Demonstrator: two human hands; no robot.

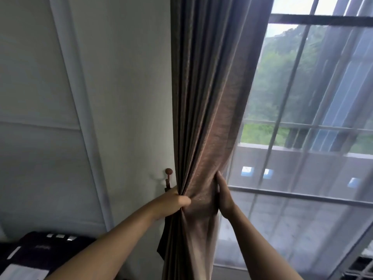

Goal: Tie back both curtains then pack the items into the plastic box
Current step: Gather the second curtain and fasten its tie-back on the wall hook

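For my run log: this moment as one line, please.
curtain: bunched; left hand: grips curtain; right hand: presses curtain; tied: not yet

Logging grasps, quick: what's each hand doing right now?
Left hand: grips the gathered brown curtain.
Right hand: fingers straight, pressed against the curtain.

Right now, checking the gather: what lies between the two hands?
The bunched curtain fills it, left hand gripping one side, right hand pressing the other, in the head view.
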